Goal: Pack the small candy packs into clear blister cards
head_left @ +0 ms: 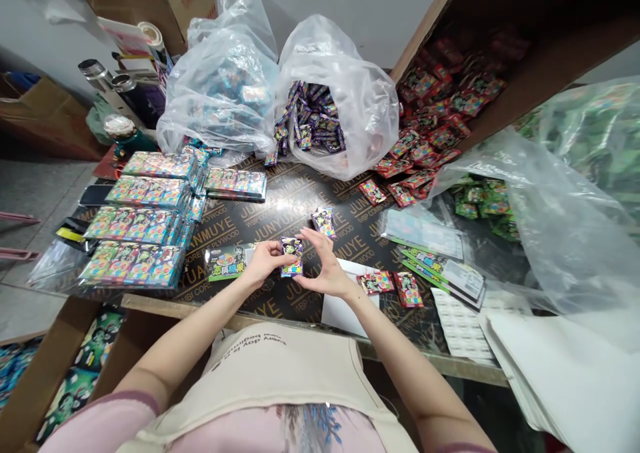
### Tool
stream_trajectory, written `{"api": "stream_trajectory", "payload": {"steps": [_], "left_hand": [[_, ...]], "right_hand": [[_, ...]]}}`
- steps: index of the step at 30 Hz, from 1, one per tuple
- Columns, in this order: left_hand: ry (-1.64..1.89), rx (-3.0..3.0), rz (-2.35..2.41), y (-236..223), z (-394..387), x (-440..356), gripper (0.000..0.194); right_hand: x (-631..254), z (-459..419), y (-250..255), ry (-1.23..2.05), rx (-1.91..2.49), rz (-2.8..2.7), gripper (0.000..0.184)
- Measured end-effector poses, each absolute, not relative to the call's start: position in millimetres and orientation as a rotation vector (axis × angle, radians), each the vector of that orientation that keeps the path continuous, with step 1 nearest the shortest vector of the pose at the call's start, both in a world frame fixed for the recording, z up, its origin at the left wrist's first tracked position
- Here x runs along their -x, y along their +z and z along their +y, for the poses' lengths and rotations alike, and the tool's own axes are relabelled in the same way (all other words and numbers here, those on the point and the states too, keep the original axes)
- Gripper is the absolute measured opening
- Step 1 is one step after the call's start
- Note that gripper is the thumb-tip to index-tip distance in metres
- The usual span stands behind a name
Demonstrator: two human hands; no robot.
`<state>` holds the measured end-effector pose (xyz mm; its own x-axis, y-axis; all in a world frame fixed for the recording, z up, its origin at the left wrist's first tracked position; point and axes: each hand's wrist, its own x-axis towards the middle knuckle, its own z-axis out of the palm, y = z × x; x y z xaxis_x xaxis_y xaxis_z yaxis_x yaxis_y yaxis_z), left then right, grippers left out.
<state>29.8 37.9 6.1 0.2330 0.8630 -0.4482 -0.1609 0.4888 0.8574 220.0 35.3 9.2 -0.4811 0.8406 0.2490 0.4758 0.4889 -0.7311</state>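
My left hand (266, 263) pinches a small purple packet (291, 248) with cartoon print, its thumb lying across the front. At the packet's right side my right hand (325, 264) has its thumb and fingers spread apart, with the tips close to the packet's top and bottom corners; whether they touch it I cannot tell. Just beyond that hand lies another purple packet (325, 221). Partly behind my left hand is a flat printed sleeve (225, 264) in green and black. Two red packets (409, 290) rest to the right, by a white sheet (345, 310).
Stacks of packed sets (133, 263) stand at the left. Clear bags (345, 60) hold blue and purple packets at the back. Red packets (425, 126) spill from a tipped carton (540, 86). Printed sleeves (445, 273) and a bag of green packets (483, 200) lie right.
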Motion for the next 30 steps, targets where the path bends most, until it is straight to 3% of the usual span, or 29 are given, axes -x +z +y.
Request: {"api": "stream_trajectory", "payload": {"steps": [5,8,10,16,22,26,30], "left_hand": [[0.769,-1.592,1.410,-3,39,7,0.070],[0.433,-2.124,1.507,-10,39,26,0.101],[0.254,-2.263,1.485,-13,37,29,0.111],[0.397,-2.319,1.284,-9,29,18,0.120],[0.430,-2.293,1.106,1,26,6,0.117],[0.541,-2.248,1.191,2,27,-1,0.116],[0.602,-2.238,1.203,-2,26,-10,0.117]], "right_hand": [[-231,37,-1,0.596,1.133,-2.186,0.086],[-234,37,-11,0.522,1.150,-2.170,0.084],[-232,34,-15,0.524,1.164,-2.183,0.081],[-229,19,-18,0.566,1.142,-2.189,0.080],[-239,11,-10,0.684,1.054,-2.248,0.083],[-242,3,-4,0.575,1.237,-2.079,0.085],[-231,-15,-4,0.591,1.421,-1.938,0.065]]}}
